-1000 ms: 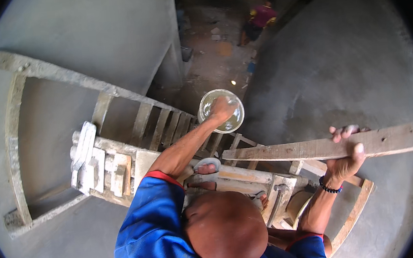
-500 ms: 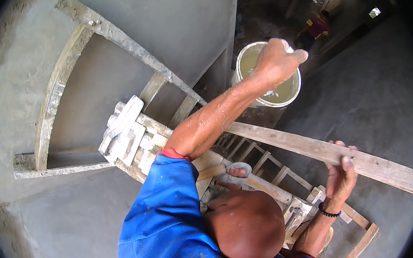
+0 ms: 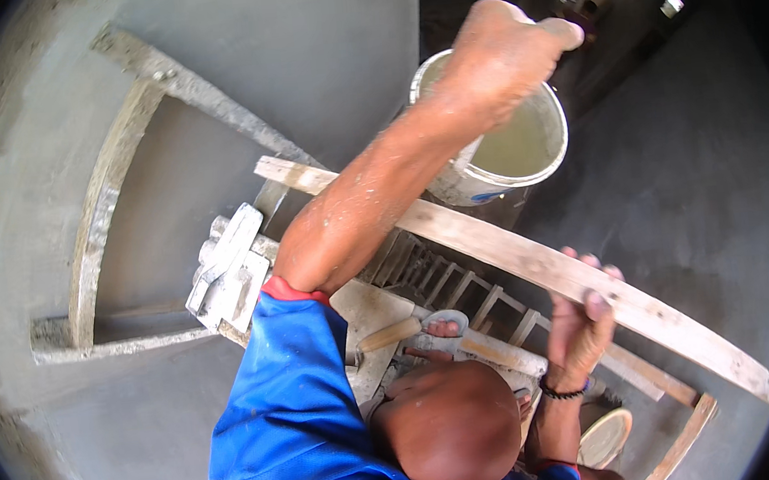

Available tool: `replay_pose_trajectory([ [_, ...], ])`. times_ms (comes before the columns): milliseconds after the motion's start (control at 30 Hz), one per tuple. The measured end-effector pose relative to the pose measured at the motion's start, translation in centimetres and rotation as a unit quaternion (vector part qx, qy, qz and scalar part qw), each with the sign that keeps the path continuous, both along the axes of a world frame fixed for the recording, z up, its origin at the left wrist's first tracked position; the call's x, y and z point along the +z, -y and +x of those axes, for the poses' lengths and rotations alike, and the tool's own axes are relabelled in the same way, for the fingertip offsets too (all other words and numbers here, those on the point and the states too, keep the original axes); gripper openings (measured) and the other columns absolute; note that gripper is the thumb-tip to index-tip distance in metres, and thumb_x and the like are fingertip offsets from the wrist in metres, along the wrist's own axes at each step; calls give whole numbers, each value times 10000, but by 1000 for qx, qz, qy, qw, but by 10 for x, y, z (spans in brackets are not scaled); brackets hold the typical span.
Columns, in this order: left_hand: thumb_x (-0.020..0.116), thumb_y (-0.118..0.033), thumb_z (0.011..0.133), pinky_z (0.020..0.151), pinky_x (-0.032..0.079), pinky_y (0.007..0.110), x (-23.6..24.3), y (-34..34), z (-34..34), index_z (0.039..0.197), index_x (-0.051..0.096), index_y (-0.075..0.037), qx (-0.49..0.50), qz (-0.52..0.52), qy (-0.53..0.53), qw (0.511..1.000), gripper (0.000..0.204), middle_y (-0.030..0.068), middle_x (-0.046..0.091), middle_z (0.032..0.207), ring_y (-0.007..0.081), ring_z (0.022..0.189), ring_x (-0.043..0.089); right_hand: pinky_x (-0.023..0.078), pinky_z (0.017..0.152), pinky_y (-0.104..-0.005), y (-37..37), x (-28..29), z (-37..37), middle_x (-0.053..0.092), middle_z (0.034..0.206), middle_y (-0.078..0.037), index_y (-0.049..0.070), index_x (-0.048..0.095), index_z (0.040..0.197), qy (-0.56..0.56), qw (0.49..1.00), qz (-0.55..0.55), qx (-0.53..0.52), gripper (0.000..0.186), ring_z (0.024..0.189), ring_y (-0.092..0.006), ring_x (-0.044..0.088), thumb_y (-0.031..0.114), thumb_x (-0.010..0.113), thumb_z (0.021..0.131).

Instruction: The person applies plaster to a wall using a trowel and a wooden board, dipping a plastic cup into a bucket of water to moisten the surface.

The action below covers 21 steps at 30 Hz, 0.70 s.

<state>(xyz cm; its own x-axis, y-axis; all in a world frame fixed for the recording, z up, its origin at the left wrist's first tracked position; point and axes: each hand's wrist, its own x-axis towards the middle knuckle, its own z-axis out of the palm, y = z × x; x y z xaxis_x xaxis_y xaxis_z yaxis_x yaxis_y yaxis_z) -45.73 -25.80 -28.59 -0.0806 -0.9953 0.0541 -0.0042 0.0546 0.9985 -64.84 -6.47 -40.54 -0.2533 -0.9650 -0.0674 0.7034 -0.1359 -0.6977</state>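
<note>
My left hand (image 3: 506, 60) is closed above a white bucket (image 3: 563, 133) of cloudy, yellowish liquid. It seems to grip the bucket's handle, with a pale bit showing at the fingers. A long wooden plank (image 3: 504, 248) runs under my left forearm and out to the lower right. My right hand (image 3: 583, 314), with a dark bracelet at the wrist, is closed round the plank, thumb on the near face and fingertips over the far edge. Below my left forearm lies a trowel with a wooden handle (image 3: 388, 336). White-smeared plastering floats (image 3: 232, 272) rest left of my sleeve.
My bare knee (image 3: 456, 426) and toes (image 3: 443, 328) are over mortar-stained boards. Beyond, a wooden ladder-like frame (image 3: 491, 304) drops toward a darker lower level. At left, a curved timber frame (image 3: 111, 200) lies against a grey plastered wall (image 3: 313, 45). A round container (image 3: 603, 438) sits at lower right.
My left hand has risen and the bucket looks larger and closer. The plank has shifted left and down with my right hand; its left end now shows past my forearm.
</note>
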Motion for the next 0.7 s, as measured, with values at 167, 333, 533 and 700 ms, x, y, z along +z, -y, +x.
replay_pose_trajectory([
  [167,725,-306,821,420,225,206,-11,-6,-12,635,460,-188,-12,17,-20,1000,344,-89,327,560,25,462,274,403,1020,-546,-4,-29,2,580,1127,-126,118,501,1120,73,997,-14,8,373,1181,-373,517,27,639,786],
  [333,702,-304,852,396,201,184,-25,-15,-5,651,458,-182,-13,64,-83,994,339,-96,340,572,9,467,286,397,1023,-531,-12,-36,13,573,1093,-128,119,492,1101,91,996,13,16,374,1164,-359,523,-4,637,779],
  [533,712,-288,818,457,335,239,-44,-21,-38,724,562,-50,-48,36,-12,998,297,-19,477,574,60,496,422,409,1039,-529,-39,-39,14,582,1131,-107,117,523,1138,93,996,13,-12,392,1190,-352,514,36,659,780],
  [700,684,-281,834,552,455,265,-60,-32,-24,828,602,38,-41,43,15,998,329,78,585,687,115,621,568,442,1007,-545,-43,-54,44,575,1146,-104,135,533,1119,57,998,29,-1,361,1200,-344,515,78,672,791],
])
